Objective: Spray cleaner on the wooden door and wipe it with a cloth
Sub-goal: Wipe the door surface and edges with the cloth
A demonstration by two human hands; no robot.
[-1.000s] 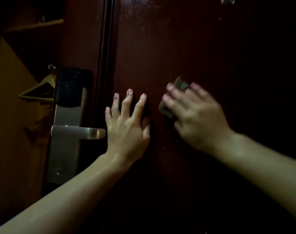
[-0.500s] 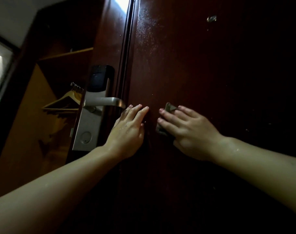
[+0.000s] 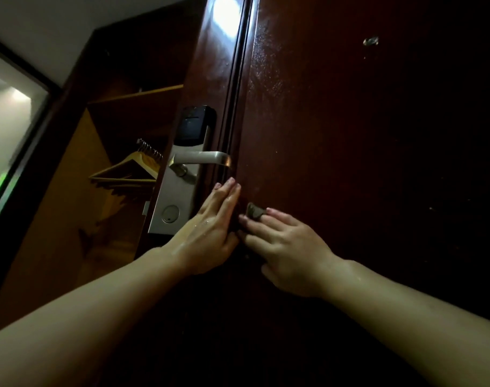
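The dark red-brown wooden door (image 3: 336, 141) fills the right of the view, with a sheen of fine droplets on its upper left. My right hand (image 3: 288, 247) presses a small dark cloth (image 3: 255, 211) flat against the door; only a corner of the cloth shows past my fingertips. My left hand (image 3: 210, 233) lies flat on the door just left of it, fingers together, holding nothing, and almost touches my right hand. No spray bottle is in view.
A silver lever handle (image 3: 200, 157) and lock plate (image 3: 174, 202) with a black card reader (image 3: 193, 125) sit left of my hands. Beyond the door edge is an open wardrobe with wooden hangers (image 3: 129, 170) and a shelf (image 3: 137, 94). A peephole (image 3: 370, 41) sits high up.
Both hands have slid down the door and drawn close together. My left fingers, spread a second ago, are now together. The view has tilted, showing more wardrobe and ceiling.
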